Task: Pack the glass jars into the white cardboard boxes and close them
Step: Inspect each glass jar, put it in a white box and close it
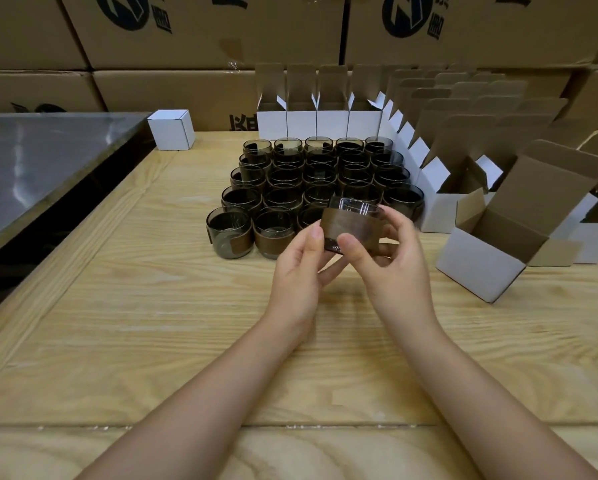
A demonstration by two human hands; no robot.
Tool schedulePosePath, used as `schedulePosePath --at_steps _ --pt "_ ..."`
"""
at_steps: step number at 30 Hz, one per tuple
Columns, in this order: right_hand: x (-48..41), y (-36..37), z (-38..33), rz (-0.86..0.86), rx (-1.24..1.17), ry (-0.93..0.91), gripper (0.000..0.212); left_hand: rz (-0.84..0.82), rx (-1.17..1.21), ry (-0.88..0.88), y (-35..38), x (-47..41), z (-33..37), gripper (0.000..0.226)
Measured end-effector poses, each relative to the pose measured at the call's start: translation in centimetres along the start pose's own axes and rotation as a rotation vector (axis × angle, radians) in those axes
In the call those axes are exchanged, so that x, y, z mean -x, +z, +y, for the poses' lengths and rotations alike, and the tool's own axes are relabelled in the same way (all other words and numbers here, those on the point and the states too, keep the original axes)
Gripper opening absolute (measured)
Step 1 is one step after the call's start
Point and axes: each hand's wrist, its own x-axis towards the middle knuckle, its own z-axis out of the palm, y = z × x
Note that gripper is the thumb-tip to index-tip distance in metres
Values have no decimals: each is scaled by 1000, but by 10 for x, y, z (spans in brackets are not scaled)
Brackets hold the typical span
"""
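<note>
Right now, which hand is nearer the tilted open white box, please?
Right. The right hand is left of the tilted box; the left hand is farther left, across the jar.

1. View count: one wide-angle camera, worn on the head.
2. Position: over the near edge of the table. Both forearms enter from the bottom edge.
3. Direction: forward and down. The left hand, right hand and jar sit slightly right of frame centre.
4. Range: close. The hands are nearest, the jar rows lie just behind them, and the boxes stand beyond and to the right.
5. Limits: cartons fill the top edge. A metal top runs off the left edge.
6. Distortion: table lines splay toward the borders. The far boxes at upper right look soft, probably from lens blur.
</note>
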Motion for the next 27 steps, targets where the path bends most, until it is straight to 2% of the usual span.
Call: schedulePosePath --at_steps 2,5,8,11,15,18,22,24,27 --pt "2 5 0 40 -52 8 82 21 -30 34 1 0 -1 47" --pt "1 8 -1 70 -173 34 61 41 -32 91 1 0 -2 49" --pt "-4 6 -1 60 -387 134 64 32 -29 92 1 0 -2 54" --pt "-10 3 0 -26 -673 250 67 37 2 11 2 -1 -1 64" --pt "-10 2 7 -172 -831 336 40 -13 -30 -10 2 0 1 54" --pt "-10 3 11 -209 -859 334 32 -2 -71 19 2 2 4 58" --pt "-11 2 11 -227 -857 317 31 10 -109 28 1 2 5 69" --pt "-11 2 11 -218 -816 298 34 5 -138 23 0 2 4 66" --pt "-11 4 10 -176 -624 238 49 27 -140 27 0 1 5 69"
